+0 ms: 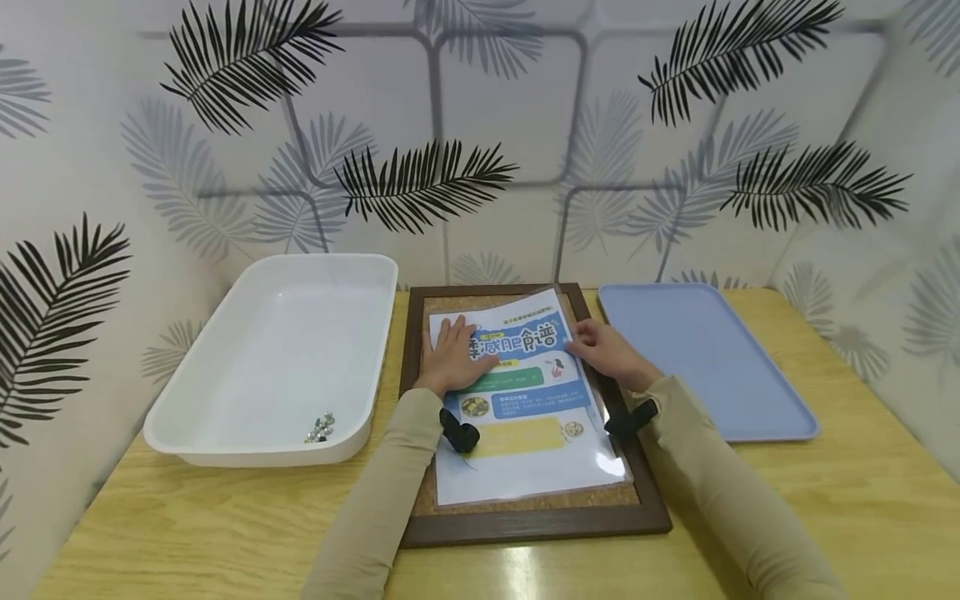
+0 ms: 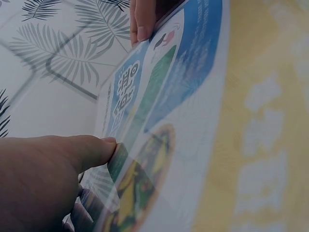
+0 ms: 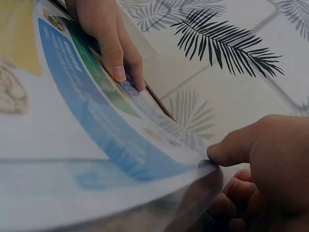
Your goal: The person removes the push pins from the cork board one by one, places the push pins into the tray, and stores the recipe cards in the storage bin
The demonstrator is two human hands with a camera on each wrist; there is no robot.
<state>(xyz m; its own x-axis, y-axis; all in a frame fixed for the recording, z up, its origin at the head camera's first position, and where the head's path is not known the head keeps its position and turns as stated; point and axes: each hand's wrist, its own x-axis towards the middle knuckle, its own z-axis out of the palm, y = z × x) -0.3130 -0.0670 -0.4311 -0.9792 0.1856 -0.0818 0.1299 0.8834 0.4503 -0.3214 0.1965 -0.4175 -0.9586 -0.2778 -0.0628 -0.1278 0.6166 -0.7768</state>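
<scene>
Atop a framed corkboard (image 1: 532, 527), splayed left hand (image 1: 455, 360) steadies diet-recipe poster (image 1: 519, 402), right hand (image 1: 611, 354) pinching its edge; apparent alignment likely needs smoothing.

The left hand (image 1: 453, 357) hides part of the sheet (image 1: 510, 472); its small print (image 1: 534, 406) is illegible.

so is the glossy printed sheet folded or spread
Spread: the glossy printed sheet covers most of the brown-framed cork board, with no fold visible.
</scene>
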